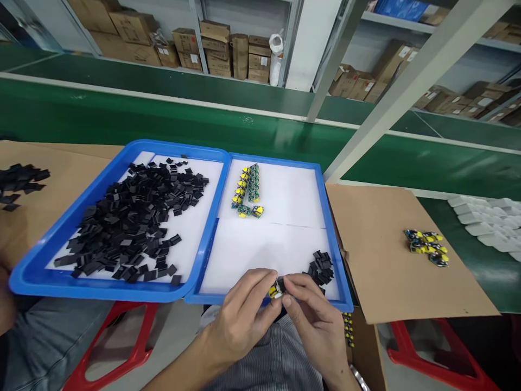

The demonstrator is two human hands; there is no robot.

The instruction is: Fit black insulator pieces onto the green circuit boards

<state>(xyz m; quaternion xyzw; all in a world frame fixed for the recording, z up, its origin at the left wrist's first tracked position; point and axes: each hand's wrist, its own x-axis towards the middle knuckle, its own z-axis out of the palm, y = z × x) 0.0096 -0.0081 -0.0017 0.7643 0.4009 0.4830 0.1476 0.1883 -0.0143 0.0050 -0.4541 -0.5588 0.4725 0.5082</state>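
Observation:
Above the near edge of the right blue tray [323,201], both hands meet at a small circuit board with a yellow component [273,292]. My left hand [246,315] pinches the board from the left. My right hand [317,320] has its thumb and forefinger closed on a small black pad [281,284] at the board's right side; the fingertips partly hide it. Close to the right hand lies a pile of black pads [320,266]. Farther back in the tray are boards with yellow components [241,187] in a row, beside a row of green boards [254,183].
A left blue tray [222,228] holds a large heap of black pads [130,217]. On cardboard [391,271] to the right sit several yellow-and-black boards [427,247]. White trays [488,222] stand beyond. A metal post [407,76] rises behind. Another person's leg [52,342] shows at left.

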